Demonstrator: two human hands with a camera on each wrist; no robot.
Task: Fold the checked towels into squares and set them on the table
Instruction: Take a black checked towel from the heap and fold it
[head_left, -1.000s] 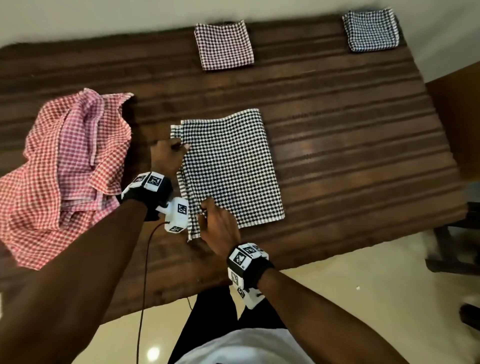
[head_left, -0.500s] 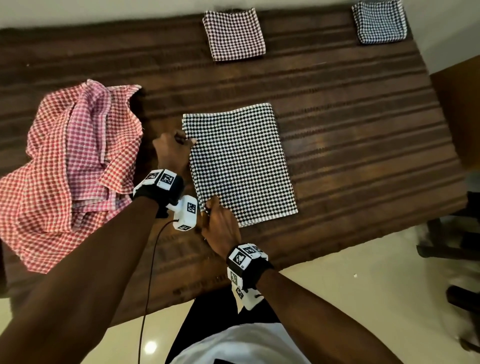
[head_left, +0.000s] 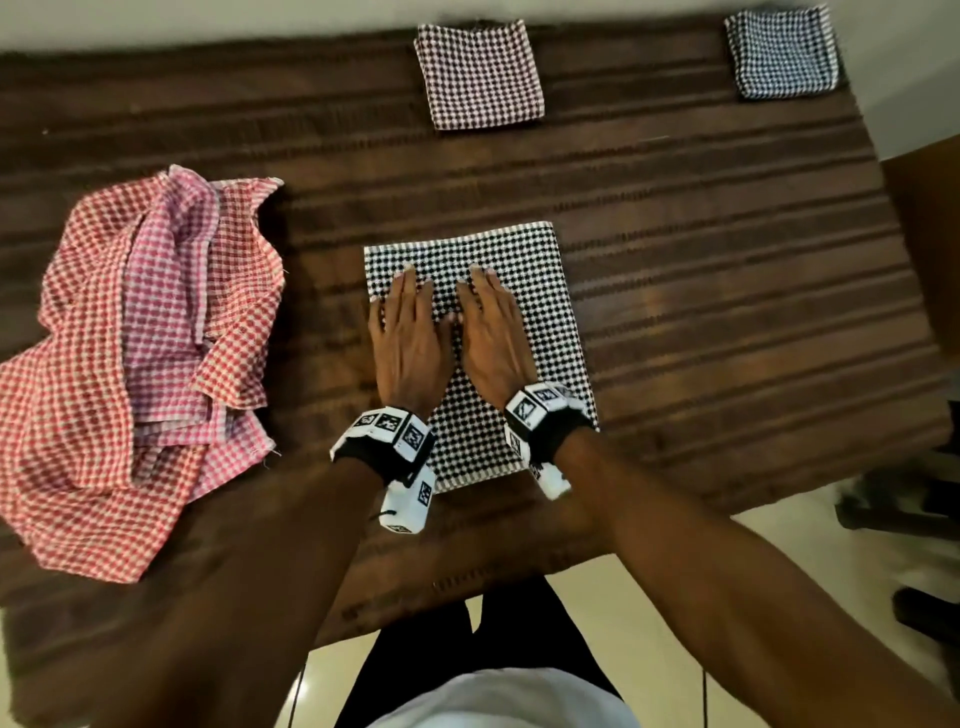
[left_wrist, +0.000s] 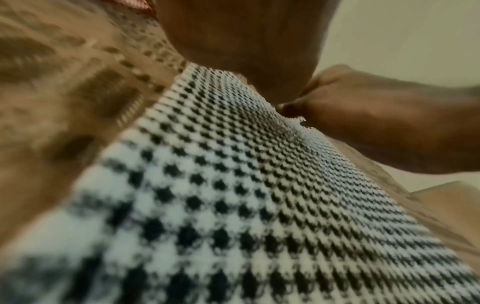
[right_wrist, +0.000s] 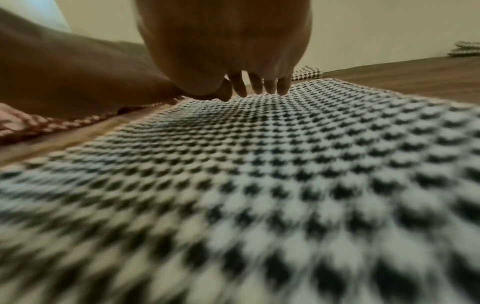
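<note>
A black-and-white checked towel (head_left: 540, 291) lies folded into a rectangle in the middle of the brown table (head_left: 727, 312). Both hands lie flat on it, side by side, fingers straight and pointing away from me. My left hand (head_left: 410, 332) presses the towel's left part, and my right hand (head_left: 493, 332) presses beside it. The right wrist view shows the right fingers (right_wrist: 259, 84) straight on the towel (right_wrist: 285, 164). In the left wrist view the towel (left_wrist: 233, 185) runs under the palm, and the left fingers are hidden.
A heap of red and pink checked towels (head_left: 130, 353) lies at the table's left. A folded maroon checked square (head_left: 480, 73) sits at the far edge, a folded dark blue one (head_left: 782, 52) at the far right corner. A dark chair (head_left: 909, 478) stands at right.
Both hands let go of the towel's left edge corners and moved onto its top, now lying flat side by side. The towel looks smoother and squarer.
</note>
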